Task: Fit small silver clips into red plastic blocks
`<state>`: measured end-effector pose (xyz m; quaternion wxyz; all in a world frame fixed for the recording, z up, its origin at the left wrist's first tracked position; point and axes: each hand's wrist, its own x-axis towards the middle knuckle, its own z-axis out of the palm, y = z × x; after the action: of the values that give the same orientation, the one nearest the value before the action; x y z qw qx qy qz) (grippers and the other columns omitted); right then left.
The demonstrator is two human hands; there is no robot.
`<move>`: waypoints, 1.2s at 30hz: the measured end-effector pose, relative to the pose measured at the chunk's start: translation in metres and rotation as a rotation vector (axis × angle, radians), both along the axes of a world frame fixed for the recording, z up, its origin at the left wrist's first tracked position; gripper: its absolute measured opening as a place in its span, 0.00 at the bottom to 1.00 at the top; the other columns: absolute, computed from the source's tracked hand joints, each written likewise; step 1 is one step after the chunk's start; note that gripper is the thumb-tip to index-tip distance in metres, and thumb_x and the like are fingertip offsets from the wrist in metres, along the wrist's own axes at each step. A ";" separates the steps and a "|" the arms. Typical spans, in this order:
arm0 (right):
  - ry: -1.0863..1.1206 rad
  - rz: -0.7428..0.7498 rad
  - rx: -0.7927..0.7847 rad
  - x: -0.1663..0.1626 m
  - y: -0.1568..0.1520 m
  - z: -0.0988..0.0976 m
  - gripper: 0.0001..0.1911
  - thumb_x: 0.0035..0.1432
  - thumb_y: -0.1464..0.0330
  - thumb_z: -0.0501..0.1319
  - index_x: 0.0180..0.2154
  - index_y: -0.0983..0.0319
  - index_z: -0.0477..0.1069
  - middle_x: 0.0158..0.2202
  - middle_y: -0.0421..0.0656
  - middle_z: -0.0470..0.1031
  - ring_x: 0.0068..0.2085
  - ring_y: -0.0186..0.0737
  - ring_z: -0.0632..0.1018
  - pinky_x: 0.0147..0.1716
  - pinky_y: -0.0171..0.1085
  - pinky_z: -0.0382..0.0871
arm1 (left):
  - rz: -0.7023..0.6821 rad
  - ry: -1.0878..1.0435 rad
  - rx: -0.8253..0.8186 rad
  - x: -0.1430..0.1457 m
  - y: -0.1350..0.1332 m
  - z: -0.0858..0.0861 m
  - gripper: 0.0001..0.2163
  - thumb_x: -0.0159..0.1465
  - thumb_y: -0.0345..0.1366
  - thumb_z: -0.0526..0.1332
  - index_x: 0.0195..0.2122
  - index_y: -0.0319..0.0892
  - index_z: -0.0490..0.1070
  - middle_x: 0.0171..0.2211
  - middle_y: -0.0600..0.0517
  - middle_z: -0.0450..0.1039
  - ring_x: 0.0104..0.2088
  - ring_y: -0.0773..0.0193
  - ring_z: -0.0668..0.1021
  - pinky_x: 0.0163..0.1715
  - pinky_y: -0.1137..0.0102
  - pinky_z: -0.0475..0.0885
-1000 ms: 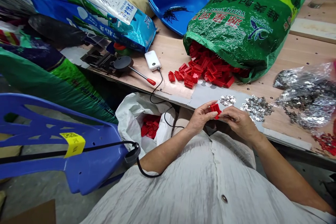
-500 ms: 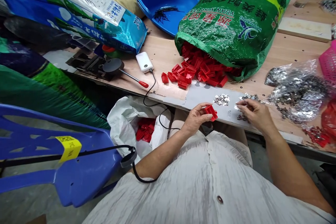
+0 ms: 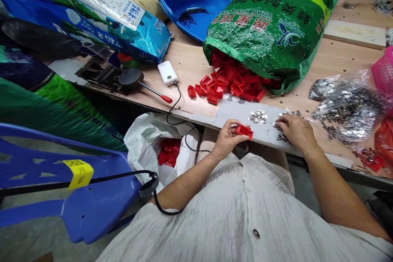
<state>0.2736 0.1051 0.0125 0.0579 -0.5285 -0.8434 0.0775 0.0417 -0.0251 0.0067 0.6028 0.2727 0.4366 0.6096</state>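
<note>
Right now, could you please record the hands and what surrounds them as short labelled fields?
Left hand: holding a red, boxy plastic part
Right hand: at a pile of small dark metal pieces
Beside that pile: small silvery metal pieces
Farther back: green printed sack, red plastic parts spilling out
Near wooden table: open white sack, red plastic pieces inside

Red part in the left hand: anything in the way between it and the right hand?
No visible obstruction between the red part and the right hand; the silver pile lies low on the grey sheet, farther back.
</note>
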 end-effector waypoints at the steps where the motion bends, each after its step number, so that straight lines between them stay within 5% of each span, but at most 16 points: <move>1: -0.009 0.000 0.000 -0.001 0.000 0.001 0.10 0.62 0.64 0.57 0.39 0.58 0.77 0.40 0.46 0.79 0.40 0.46 0.76 0.36 0.41 0.64 | 0.004 0.012 0.001 0.000 0.000 0.000 0.25 0.48 0.33 0.76 0.41 0.42 0.63 0.43 0.47 0.81 0.40 0.62 0.83 0.45 0.67 0.76; 12: 0.174 -0.018 0.019 -0.001 -0.004 0.000 0.10 0.59 0.62 0.57 0.40 0.59 0.72 0.35 0.45 0.79 0.34 0.45 0.77 0.34 0.40 0.65 | 0.063 0.336 0.121 0.004 -0.005 -0.004 0.24 0.52 0.39 0.74 0.49 0.42 0.71 0.48 0.45 0.79 0.45 0.60 0.82 0.51 0.64 0.75; 20: 0.328 0.018 -0.058 0.001 -0.006 -0.003 0.09 0.60 0.62 0.59 0.39 0.58 0.73 0.37 0.43 0.80 0.37 0.43 0.79 0.39 0.40 0.69 | 0.098 0.570 0.133 0.004 -0.006 -0.004 0.21 0.55 0.43 0.72 0.48 0.43 0.76 0.46 0.46 0.79 0.43 0.61 0.81 0.49 0.67 0.76; 26: 0.301 0.076 0.046 0.002 -0.007 -0.001 0.10 0.61 0.62 0.58 0.41 0.59 0.74 0.42 0.47 0.78 0.42 0.47 0.78 0.44 0.44 0.69 | 0.084 0.644 0.165 0.002 -0.004 -0.008 0.19 0.56 0.41 0.71 0.48 0.44 0.76 0.47 0.47 0.79 0.44 0.60 0.81 0.49 0.67 0.75; 31: 0.468 0.240 -0.078 -0.018 -0.028 0.015 0.08 0.63 0.65 0.58 0.42 0.57 0.74 0.40 0.44 0.78 0.38 0.42 0.78 0.40 0.40 0.71 | 0.071 0.723 0.172 0.002 -0.003 -0.009 0.18 0.58 0.41 0.70 0.49 0.44 0.75 0.46 0.47 0.79 0.42 0.61 0.81 0.48 0.68 0.75; 36: 0.526 0.482 -0.143 -0.042 -0.050 0.014 0.15 0.65 0.72 0.54 0.51 0.55 0.72 0.47 0.45 0.77 0.47 0.42 0.78 0.47 0.42 0.72 | 0.017 0.930 0.312 -0.001 0.005 -0.008 0.20 0.62 0.38 0.66 0.55 0.45 0.71 0.50 0.49 0.78 0.49 0.61 0.79 0.53 0.66 0.73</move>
<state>0.2316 0.0547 0.0262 0.2156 -0.2794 -0.8925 0.2810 0.0403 -0.0198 -0.0013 0.2911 0.5994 0.5652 0.4863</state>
